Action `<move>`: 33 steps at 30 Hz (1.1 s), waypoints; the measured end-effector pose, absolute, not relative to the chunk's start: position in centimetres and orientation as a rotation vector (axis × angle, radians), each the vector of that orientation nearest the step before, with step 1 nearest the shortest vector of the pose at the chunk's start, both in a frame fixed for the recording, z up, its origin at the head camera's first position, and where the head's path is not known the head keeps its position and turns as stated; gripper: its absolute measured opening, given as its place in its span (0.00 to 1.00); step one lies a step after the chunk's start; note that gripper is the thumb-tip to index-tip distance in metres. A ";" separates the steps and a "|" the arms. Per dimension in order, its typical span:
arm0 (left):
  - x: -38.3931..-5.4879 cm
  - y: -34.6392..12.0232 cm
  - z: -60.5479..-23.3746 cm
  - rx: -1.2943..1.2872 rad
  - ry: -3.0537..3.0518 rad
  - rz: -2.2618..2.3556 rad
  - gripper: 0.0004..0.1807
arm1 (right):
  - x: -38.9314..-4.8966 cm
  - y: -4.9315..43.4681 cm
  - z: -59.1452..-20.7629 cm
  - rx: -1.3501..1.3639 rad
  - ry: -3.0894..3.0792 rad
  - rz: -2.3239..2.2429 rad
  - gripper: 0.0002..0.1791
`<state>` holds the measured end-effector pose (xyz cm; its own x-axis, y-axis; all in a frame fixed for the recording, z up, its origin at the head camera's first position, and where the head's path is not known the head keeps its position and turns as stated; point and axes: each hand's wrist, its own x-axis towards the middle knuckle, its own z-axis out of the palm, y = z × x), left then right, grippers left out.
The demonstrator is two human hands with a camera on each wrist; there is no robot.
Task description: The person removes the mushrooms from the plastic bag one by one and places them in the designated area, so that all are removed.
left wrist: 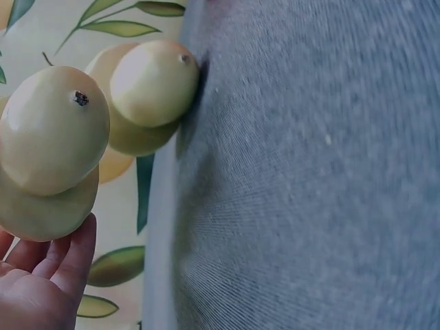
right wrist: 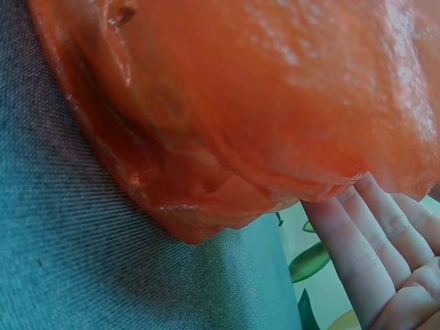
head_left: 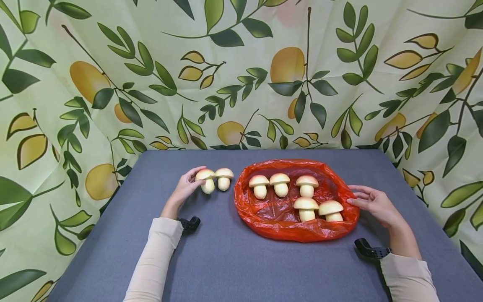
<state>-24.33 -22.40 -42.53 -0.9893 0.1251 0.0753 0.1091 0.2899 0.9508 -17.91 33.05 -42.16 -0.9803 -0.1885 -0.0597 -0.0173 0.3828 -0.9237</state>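
In the head view my left hand (head_left: 185, 186) grips a pale mushroom (head_left: 207, 187) with a reddish cap top, thumb in front of it. A similar mushroom (head_left: 224, 184) stands just to its right. The left wrist view shows both from below, the gripped mushroom (left wrist: 51, 130) with a dark spot on its stem end. A red plastic bag (head_left: 286, 230) lies wide open, its rim rolled down, with several mushrooms (head_left: 280, 180) inside. My right hand (head_left: 377, 205) holds the bag's right rim, thumb over it and fingers along the outside. Close up, those fingers (right wrist: 364, 234) meet the red plastic.
A grey-blue cloth (head_left: 241, 268) covers the table. Behind and beside it hangs a curtain (head_left: 241, 63) printed with leaves and fruit. Black straps with small cameras sit on both wrists.
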 end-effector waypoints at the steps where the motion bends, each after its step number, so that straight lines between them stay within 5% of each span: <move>1: -24.4 -22.5 -42.6 0.219 2.513 1.848 0.29 | -17.9 33.0 -42.1 -0.184 2.479 -1.654 0.19; 33: -27.2 -23.6 -43.9 0.095 2.624 1.563 0.29 | -17.9 33.0 -42.2 -0.190 2.481 -1.664 0.19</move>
<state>-27.25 -23.57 -43.93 -0.9944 0.0973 -0.0419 0.0095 0.4756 0.8796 -17.93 33.04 -42.18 -0.9811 -0.1864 -0.0517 -0.0229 0.3773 -0.9258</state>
